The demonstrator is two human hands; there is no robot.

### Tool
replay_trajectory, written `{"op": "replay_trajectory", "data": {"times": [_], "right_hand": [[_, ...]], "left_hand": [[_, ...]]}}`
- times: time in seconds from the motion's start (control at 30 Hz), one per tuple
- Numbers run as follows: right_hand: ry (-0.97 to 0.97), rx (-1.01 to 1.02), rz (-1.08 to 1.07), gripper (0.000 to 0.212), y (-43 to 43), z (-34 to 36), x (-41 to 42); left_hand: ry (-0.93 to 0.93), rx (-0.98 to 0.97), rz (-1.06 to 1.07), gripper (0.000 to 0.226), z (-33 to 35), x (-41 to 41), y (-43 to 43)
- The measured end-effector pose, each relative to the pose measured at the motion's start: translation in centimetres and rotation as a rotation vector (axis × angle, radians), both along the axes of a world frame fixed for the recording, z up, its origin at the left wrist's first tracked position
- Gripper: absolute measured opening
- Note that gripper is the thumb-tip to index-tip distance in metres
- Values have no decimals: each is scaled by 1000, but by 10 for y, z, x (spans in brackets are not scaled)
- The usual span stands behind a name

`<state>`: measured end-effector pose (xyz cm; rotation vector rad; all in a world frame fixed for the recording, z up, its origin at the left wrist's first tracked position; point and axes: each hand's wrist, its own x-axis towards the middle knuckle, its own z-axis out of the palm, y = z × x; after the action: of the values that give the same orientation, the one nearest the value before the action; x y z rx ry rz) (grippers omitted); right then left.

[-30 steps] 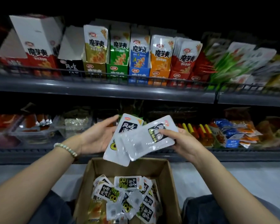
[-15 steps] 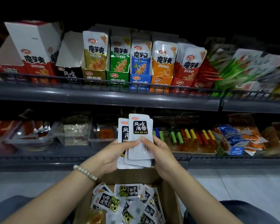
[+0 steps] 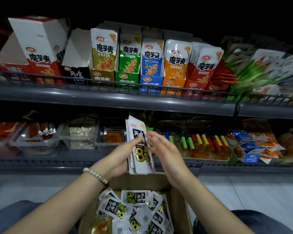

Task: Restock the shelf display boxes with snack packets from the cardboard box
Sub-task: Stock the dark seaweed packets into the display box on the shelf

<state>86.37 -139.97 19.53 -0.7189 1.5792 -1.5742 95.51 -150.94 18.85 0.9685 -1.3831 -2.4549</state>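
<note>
My left hand grips a small upright stack of white-and-black snack packets in front of the lower shelf. My right hand is beside the stack with straight fingers, its fingertips touching the packets' right edge. Below my hands stands the open cardboard box with several more of the same packets lying loose in it. On the upper shelf a black display box with a raised white flap shows no packets in it, between a red box and a gold one.
The upper shelf has a low wire rail and a row of filled display boxes in green, blue, orange and red. The lower shelf holds clear tubs and coloured snacks. Pale floor lies on both sides of the cardboard box, and my knees flank it.
The loose packets in my hands have been squared into one upright stack. My right hand has let go and now lies flat against the stack's edge. The view tilted up.
</note>
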Motion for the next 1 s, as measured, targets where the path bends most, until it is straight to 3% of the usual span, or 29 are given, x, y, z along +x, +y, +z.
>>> {"op": "replay_trajectory", "data": {"times": [0.07, 0.13, 0.2, 0.37, 0.57, 0.73, 0.87, 1.0], "right_hand": [[199, 18, -72, 34, 1, -1, -5], [225, 32, -106, 52, 2, -6, -8], [35, 38, -107, 53, 2, -10, -5], [-339, -8, -98, 31, 0, -8, -3], [-493, 3, -202, 40, -2, -16, -1], [-526, -16, -319, 37, -8, -14, -4], [-518, -45, -275, 25, -15, -12, 0], [-307, -80, -330, 29, -23, -13, 4]], "left_hand": [[1, -24, 35, 30, 1, 1, 0], [13, -59, 66, 31, 0, 2, 0], [13, -95, 86, 39, 0, 2, 0], [-64, -213, 108, 35, 4, 2, -2], [-51, -235, 184, 29, 3, 9, -4], [-18, -268, 119, 66, 5, 5, -2], [-15, -341, -22, 32, 5, 3, 7], [-33, -461, -94, 28, 3, 10, 5]]}}
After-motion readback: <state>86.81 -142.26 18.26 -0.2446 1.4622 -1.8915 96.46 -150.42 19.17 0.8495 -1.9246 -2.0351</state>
